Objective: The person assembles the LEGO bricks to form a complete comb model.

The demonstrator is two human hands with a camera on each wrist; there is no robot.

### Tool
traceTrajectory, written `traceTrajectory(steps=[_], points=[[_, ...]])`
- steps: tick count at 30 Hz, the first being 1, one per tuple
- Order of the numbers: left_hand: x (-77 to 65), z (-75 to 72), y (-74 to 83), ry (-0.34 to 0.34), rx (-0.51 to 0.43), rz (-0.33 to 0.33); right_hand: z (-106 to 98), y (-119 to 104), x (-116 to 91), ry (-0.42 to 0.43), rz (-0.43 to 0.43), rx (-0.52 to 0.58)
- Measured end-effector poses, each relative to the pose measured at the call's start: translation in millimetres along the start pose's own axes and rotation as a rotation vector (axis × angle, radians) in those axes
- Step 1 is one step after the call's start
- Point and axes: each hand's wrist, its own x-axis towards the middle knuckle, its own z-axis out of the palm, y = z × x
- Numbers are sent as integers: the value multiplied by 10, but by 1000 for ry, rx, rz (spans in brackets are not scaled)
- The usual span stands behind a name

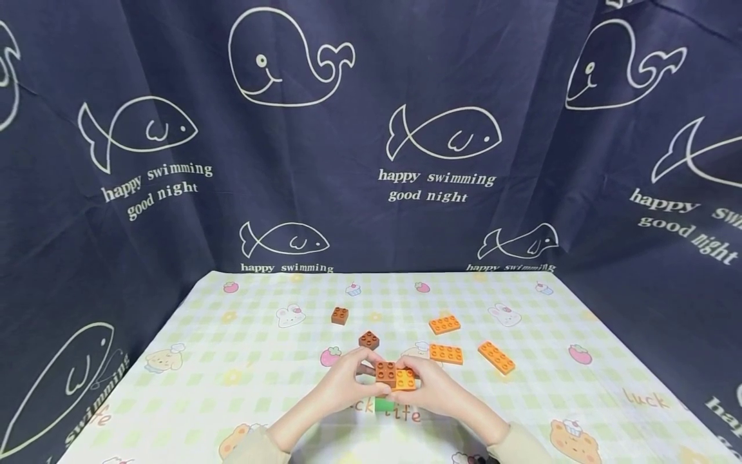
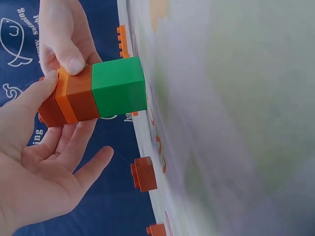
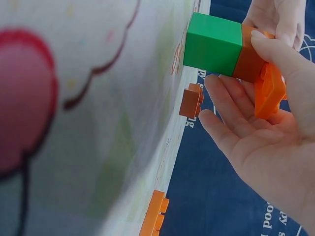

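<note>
Between my two hands stands an upright stack of toy building bricks. Its lowest piece is a green block (image 2: 119, 86), with a brown brick (image 2: 81, 93) on it. Above that lies a flat orange brick (image 1: 406, 379), jutting out toward my right palm, and a second brown brick (image 1: 385, 372) sits on its left part. My left hand (image 1: 350, 383) grips the upper brown brick, thumb on the near side. With its thumb on the lower brown brick and orange brick, my right hand (image 1: 431, 383) holds the stack from the right. I cannot tell whether the green block touches the table.
Two loose brown bricks, one farther back (image 1: 339, 315) and one nearer (image 1: 368, 340), lie beyond my hands. Orange flat bricks lie right of them: a back one (image 1: 444, 324), a middle one (image 1: 446, 354) and a slanted one (image 1: 496, 357). A dark curtain (image 1: 359, 212) hangs behind the table (image 1: 191, 328).
</note>
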Motion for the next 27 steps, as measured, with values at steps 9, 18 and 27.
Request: traceTrajectory(steps=[9,18,27], points=[[17,20,-29,1,71,-5,-6,50,-2,4,26,-22],[-11,22,-19,7,88,-16,-5,40,-6,4,6,-49],[-27,3,-9,15,87,-12,-61,-9,-42,21,-38,-56]])
